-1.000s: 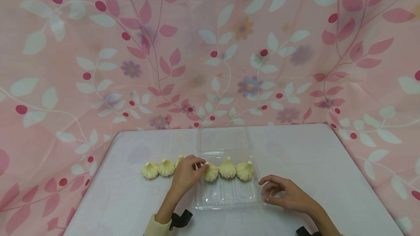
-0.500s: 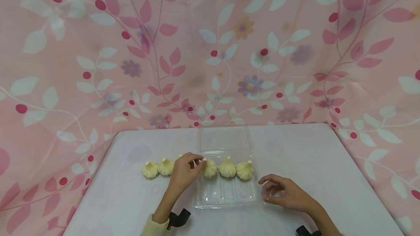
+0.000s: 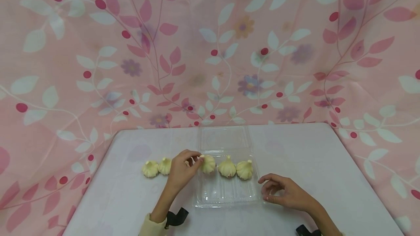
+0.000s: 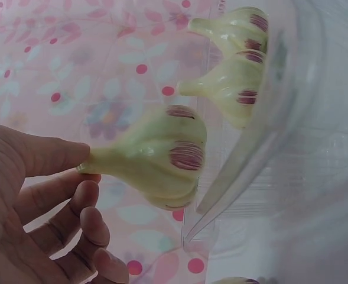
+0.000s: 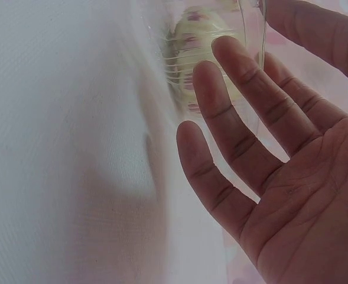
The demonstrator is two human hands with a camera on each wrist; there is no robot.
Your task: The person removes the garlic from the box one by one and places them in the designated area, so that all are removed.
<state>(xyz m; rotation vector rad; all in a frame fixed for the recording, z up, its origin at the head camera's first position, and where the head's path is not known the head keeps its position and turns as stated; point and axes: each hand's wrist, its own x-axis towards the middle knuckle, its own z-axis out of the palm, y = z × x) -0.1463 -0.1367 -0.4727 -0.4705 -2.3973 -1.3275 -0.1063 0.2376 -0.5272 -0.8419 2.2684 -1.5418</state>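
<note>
My left hand (image 3: 181,170) pinches a pale garlic bulb (image 3: 208,164) by its stem, between thumb and index finger. In the left wrist view this garlic bulb (image 4: 156,157) shows purple streaks and hangs higher than its two neighbours, over the left side of a clear plastic box (image 3: 226,196). Inside the box stand a middle garlic bulb (image 3: 227,168) and a right garlic bulb (image 3: 244,170), stems up. Just right of the box is my right hand (image 3: 284,192), fingers loosely bent, holding nothing. The right wrist view shows its fingers (image 5: 212,89) near the box wall.
The box's clear lid (image 3: 224,139) lies folded back toward the far edge of the white table (image 3: 295,148). Left of my left hand sit two more garlic bulbs (image 3: 150,169). A pink floral cloth (image 3: 210,46) hangs behind the table.
My left hand has drifted left and slightly away from me, carrying the garlic bulb off its neighbour. A third loose bulb on the left is now hidden behind it. The right hand stays put.
</note>
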